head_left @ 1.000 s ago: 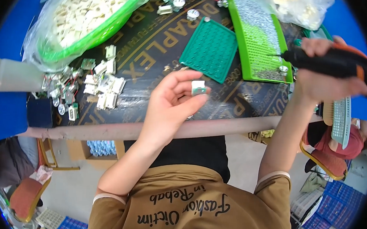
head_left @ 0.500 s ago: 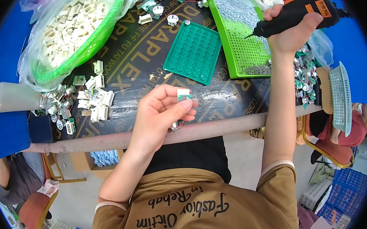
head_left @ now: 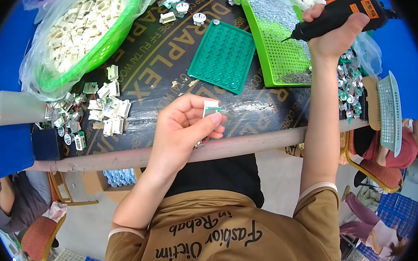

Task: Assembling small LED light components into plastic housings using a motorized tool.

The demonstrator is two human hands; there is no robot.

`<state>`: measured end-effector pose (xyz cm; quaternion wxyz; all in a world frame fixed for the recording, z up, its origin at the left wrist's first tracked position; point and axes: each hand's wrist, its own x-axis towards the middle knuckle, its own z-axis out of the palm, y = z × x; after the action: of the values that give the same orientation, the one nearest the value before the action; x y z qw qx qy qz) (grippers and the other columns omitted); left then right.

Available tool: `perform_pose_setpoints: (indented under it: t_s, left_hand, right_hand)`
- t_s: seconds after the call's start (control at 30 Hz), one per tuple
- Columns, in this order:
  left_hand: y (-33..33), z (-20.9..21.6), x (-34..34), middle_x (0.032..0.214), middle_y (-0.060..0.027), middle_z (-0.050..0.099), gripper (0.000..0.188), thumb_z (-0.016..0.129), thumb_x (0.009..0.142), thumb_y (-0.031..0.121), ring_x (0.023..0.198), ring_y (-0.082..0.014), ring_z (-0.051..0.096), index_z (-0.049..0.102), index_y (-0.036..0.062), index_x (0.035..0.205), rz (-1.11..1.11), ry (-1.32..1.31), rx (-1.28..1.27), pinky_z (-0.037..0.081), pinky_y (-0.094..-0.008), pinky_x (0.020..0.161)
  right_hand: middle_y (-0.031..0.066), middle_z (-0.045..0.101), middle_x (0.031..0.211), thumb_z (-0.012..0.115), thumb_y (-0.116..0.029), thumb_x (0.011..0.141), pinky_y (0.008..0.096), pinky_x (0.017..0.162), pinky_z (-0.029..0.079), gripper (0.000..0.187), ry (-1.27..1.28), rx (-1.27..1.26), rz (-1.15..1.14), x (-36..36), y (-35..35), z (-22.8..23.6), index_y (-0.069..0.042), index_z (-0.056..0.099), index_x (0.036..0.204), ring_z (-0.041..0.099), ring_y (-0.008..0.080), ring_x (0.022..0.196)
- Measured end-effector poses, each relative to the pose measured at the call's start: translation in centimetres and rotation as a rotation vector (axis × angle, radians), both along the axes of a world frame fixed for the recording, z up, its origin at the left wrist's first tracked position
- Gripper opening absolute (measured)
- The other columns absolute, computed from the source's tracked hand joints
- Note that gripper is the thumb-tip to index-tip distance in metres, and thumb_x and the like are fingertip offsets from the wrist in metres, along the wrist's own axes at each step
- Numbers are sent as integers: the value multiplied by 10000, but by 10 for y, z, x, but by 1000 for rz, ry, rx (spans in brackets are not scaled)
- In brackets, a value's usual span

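Vs. 0.5 s ago: nearly no change in either hand's pose; view shifted slightly, a person in mauve (head_left: pixel 365 221) at lower right now shows more fully. Vs. 1.0 s ago: black screwdriver (head_left: pixel 323 23) was blurred at the right side of the light green tray (head_left: pixel 259 42); now sharp, held farther up, tip out over the tray's mesh. Whether the tip touches anything, cannot tell.

Left hand (head_left: pixel 185 124): pinching. Thumb lies across the green face of a small white part (head_left: pixel 212 110), fingers curled behind it; white edge sticks up above the thumb. Part is near the counter's (head_left: pixel 161 86) front edge, held in the fingers. Red wire (head_left: pixel 204 142) shows just below the hand, with a bit partly hidden.

Right hand (head_left: pixel 339 38): wrapped around the screwdriver's body, fingers on the far side, thumb along the near side. Tool tilted, thin tip toward lower left. Silver screws (head_left: pixel 268 8) thick at the tray's far end, more at its near end.

Dark green tray (head_left: pixel 221 56) with round bumps sits between left hand and screw tray, just beside the latter. White housings (head_left: pixel 115 109) lie left of the left hand, well apart; green basket (head_left: pixel 110 51) full of white pieces beyond them.
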<state>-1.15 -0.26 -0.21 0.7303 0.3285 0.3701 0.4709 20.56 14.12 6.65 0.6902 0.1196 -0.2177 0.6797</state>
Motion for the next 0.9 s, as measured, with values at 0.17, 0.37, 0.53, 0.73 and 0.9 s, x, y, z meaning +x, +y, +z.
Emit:
perform_pose_setpoints:
  t_s: [0.17,0.37,0.53,0.73,0.9]
  left_hand:
    - [3,2,5,793,-73,617,132,618,794,25,682,-105,601,538,-2,895,13,0,-31,515,-231,612]
    - [2,-2,2,813,-132,634,152,604,795,13,655,-142,615,541,-12,931,16,19,2,521,-247,575]
    - [2,-1,3,804,-125,636,148,602,797,15,654,-132,613,541,-11,929,3,16,-2,518,-239,567]
    - [0,2,0,783,-87,623,140,614,786,24,640,-102,596,536,-8,897,14,16,-24,502,-221,560]
    - [1,1,0,760,-61,609,143,630,775,34,629,-79,583,530,-12,866,8,6,-27,494,-208,555]
  right_hand:
    - [95,479,591,373,-824,640,354,556,372,890,-965,115,-750,66,3,1,-2,517,952,457,215,560]
    - [86,513,734,409,-845,583,354,519,371,870,-635,292,-670,-21,-92,25,-75,537,966,490,218,562]
    - [-45,477,647,655,-699,550,209,511,338,663,-885,476,-536,-41,-132,24,-176,507,930,446,62,509]
    - [-40,512,676,639,-640,633,219,531,413,595,-1095,571,-342,-39,-140,26,-166,515,972,499,83,543]
    - [-39,515,677,630,-637,644,215,526,407,575,-884,510,-542,-68,-142,9,-170,511,959,500,81,545]
